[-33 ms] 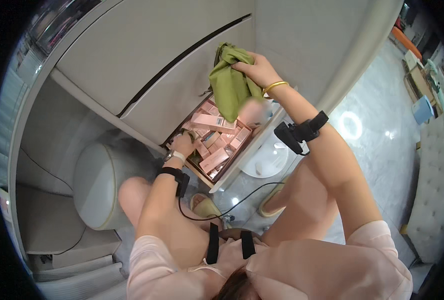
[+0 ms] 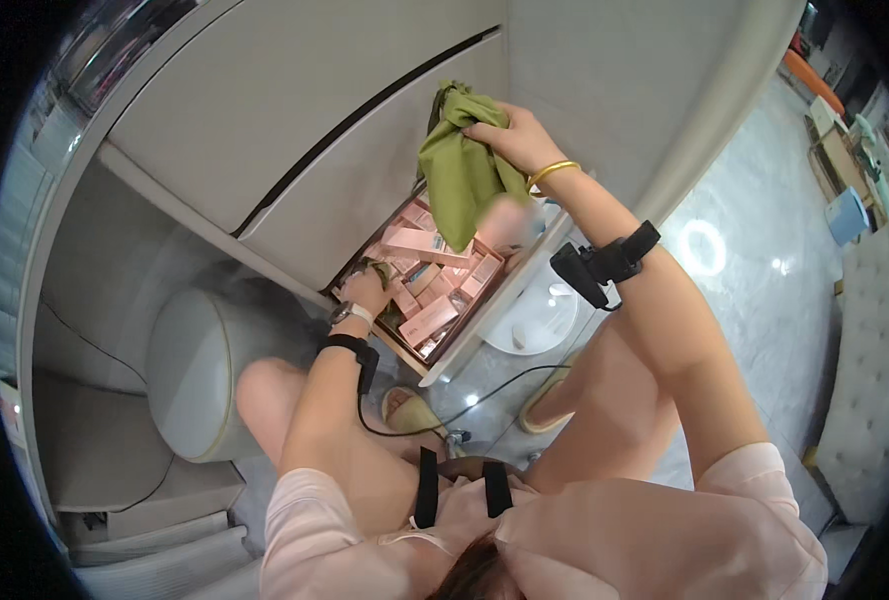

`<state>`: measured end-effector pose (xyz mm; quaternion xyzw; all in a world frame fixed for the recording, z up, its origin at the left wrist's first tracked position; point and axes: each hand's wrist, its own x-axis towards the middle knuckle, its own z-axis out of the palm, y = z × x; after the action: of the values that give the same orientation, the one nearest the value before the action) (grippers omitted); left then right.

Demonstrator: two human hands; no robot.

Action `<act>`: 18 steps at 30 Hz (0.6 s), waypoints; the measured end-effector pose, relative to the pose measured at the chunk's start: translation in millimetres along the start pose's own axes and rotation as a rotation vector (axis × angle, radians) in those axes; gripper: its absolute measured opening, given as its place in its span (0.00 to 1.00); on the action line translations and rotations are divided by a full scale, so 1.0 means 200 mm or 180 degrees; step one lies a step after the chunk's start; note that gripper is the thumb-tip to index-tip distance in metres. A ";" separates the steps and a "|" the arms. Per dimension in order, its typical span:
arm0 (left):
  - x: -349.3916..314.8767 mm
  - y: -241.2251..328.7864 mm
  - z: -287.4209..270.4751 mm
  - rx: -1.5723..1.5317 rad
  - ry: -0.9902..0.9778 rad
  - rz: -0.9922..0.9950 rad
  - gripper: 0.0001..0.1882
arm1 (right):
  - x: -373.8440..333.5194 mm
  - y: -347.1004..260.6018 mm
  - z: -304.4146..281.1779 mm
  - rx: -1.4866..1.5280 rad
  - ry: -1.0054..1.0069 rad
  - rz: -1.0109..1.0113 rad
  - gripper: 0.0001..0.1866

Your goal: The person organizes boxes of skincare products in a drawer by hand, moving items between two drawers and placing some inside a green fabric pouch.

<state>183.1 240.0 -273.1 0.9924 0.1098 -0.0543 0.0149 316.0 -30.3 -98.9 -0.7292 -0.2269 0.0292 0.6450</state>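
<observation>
Head view, surroundings: one grey cabinet (image 2: 315,190) before you, its open drawer (image 2: 465,340) filled with pink cartons (image 2: 431,321) lying at several angles, some across others. At the drawer's right end, one pinkish item, too blurred to identify. To your left, one round upholstered stool (image 2: 190,375). On the floor right of the drawer, one round white object (image 2: 533,318), partly hidden by the drawer. Below, your pale slippers (image 2: 414,416); one black cable (image 2: 470,407) arcs between your arms. Far right, one blue bin (image 2: 847,218) and one tufted panel (image 2: 870,400). In the way: the green fabric pouch (image 2: 462,180), hanging over the drawer's far part and covering some contents.

Head view, hands: set well apart. Your right hand (image 2: 518,140), gold bangle at the wrist, is clamped on the pouch's upper right side, thumb pressed over the fabric. Your left hand (image 2: 365,291), wristwatch below, lies at the drawer's left end, fingers bent at a dark green item; whether they grip it, you cannot tell.
</observation>
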 end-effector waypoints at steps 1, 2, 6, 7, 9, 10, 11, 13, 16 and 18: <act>-0.01 -0.02 0.02 0.0031 -0.0014 0.0010 0.26 | -0.02 -0.04 -0.01 0.0076 -0.0204 0.0030 0.22; 0.00 -0.08 0.05 0.0191 -0.0059 0.0003 0.22 | -0.04 -0.09 0.01 0.0119 -0.0200 0.0037 0.22; 0.01 -0.11 -0.02 -0.0585 -0.0032 0.0140 0.15 | -0.08 -0.09 0.00 0.0145 -0.0275 0.0366 0.22; 0.00 -0.10 -0.14 -0.1212 0.0027 0.0162 0.15 | -0.07 -0.07 -0.02 0.0132 -0.0392 0.0293 0.22; 0.01 -0.16 -0.27 -0.2168 0.0122 0.0267 0.17 | -0.03 0.03 -0.03 -0.0165 -0.0305 0.0074 0.21; -0.03 -0.09 -0.40 -0.3103 -0.0058 0.0223 0.16 | -0.02 0.05 -0.07 -0.0267 -0.0262 -0.0046 0.20; -0.11 -0.02 -0.60 -0.3999 -0.0207 0.0164 0.16 | -0.01 0.05 -0.09 -0.0329 -0.0229 -0.0203 0.19; -0.18 -0.02 -0.79 -0.5529 -0.0664 -0.0046 0.14 | -0.01 0.03 -0.04 -0.0140 -0.0278 -0.0154 0.18; -0.26 0.09 -0.97 -0.5971 -0.0677 -0.0468 0.15 | -0.05 -0.05 0.01 0.0020 -0.0658 0.0085 0.21; -0.25 0.09 -0.98 -0.6545 -0.1117 -0.0278 0.16 | -0.07 -0.11 0.06 -0.0333 -0.1204 -0.0148 0.29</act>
<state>159.9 219.9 -72.6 0.4745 0.1351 -0.0785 0.8663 293.5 -23.4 -82.6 -0.7378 -0.3621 0.1389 0.5526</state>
